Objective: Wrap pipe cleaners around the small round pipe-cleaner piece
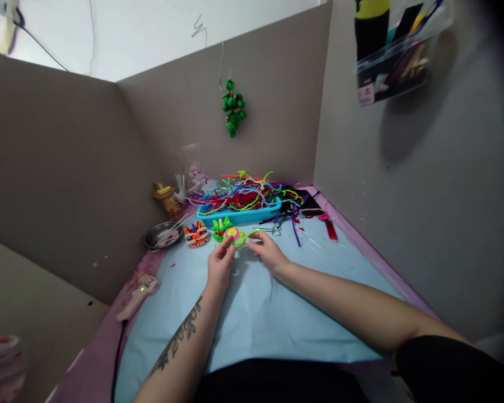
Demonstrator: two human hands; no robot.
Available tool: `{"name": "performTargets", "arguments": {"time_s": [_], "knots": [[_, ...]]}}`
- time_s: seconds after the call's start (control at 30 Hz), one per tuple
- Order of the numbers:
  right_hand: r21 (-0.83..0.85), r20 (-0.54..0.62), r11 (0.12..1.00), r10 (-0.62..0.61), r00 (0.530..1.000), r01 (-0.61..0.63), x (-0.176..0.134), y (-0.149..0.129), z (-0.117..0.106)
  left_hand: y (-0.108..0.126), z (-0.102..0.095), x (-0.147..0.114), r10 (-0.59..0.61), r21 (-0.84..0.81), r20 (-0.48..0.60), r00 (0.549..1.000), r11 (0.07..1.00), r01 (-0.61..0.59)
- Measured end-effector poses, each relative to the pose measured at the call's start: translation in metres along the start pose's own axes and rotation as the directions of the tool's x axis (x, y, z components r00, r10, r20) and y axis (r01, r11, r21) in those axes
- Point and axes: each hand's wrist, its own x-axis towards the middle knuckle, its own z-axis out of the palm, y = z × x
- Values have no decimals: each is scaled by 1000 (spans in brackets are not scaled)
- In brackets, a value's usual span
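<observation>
Between my two hands is a small round piece of coiled pipe cleaner (234,234), with a yellow centre, a pink ring and a light green edge. My left hand (220,262) grips it from the lower left, thumb on its face. A yellow-green pipe cleaner (252,234) runs from its right side, and my right hand (266,250) pinches this strand. Just behind the round piece stands a green pipe-cleaner animal head (221,228). Left of that sits an orange, white and blue one (197,235). A pair of scissors (273,229) lies behind my right hand.
A blue tray (239,216) heaped with colourful pipe cleaners stands at the back. On the left are a metal bowl (163,235), a brown cup (168,200) and a pink glue gun (138,296) with its cord. Grey partitions (273,101) enclose the table; a clear bin (392,73) hangs upper right.
</observation>
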Motion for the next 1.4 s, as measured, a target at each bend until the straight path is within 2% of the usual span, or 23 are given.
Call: {"name": "performTargets", "arguments": {"time_s": [0.1,0.3,0.47,0.7,0.77,0.9,1.0,1.13,1.27,1.4], "knots": [[-8,-46,1000,10,999,-11,3,1,-3,-3,-3,2,48,17,-50,998,999,-47],[-24,121,992,-121,985,125,6,-6,-6,0,-2,0,115,223,-71,991,970,-97],[-193,206,955,-185,961,225,3,-8,-4,7,2,-5,153,302,-39,988,944,-134],[-400,178,846,-304,936,351,4,-10,-4,7,1,-6,284,420,-27,959,873,-247],[-427,179,824,-328,928,373,3,-12,-3,5,2,-6,271,385,2,963,888,-251],[-456,181,784,-381,907,421,1,-15,-3,3,4,-8,188,326,19,982,927,-184],[-511,262,691,-441,858,511,-2,-17,-4,2,4,-8,191,354,18,981,917,-185],[-649,402,468,-458,793,599,-7,-18,-6,0,5,-8,202,366,53,978,907,-208],[-759,440,271,-457,773,592,-12,-20,-4,-3,6,-9,222,391,99,970,888,-243],[-804,466,137,-459,756,579,-13,-21,-2,-3,8,-11,256,444,135,957,848,-289]]}}
